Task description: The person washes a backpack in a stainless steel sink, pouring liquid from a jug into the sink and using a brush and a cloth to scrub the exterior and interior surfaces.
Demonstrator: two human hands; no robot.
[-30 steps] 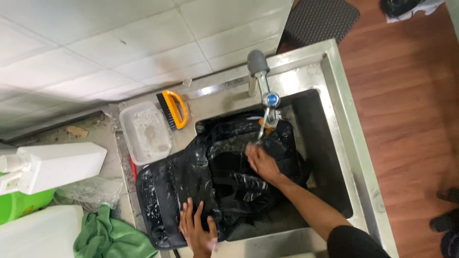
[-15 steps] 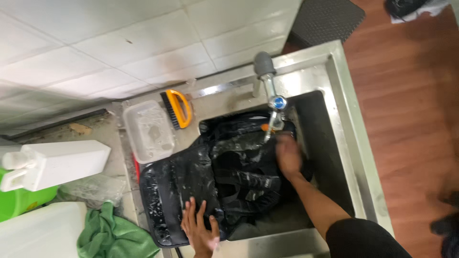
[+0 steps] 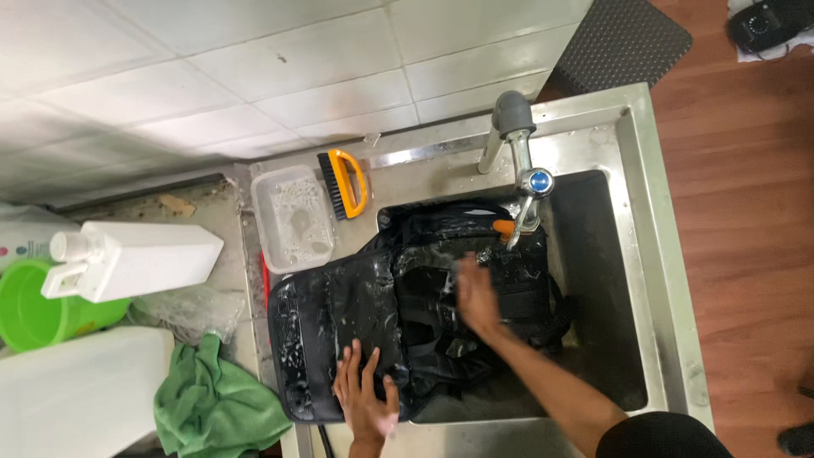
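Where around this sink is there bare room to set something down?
Bare steel lies along the sink rim right of the tap, and behind the brush. The left is crowded: tub, bottle, cloth. The backpack under both hands fills most of the basin.

Black wet backpack (image 3: 424, 314) in steel-grey sink (image 3: 653, 254). Orange-handled brush (image 3: 343, 182) with black bristles. Clear tub (image 3: 292, 219). Green cloth (image 3: 216, 403), green bucket (image 3: 34, 305). White bottle (image 3: 136, 259). White tiles (image 3: 254, 68). Brown wood floor (image 3: 746, 212).
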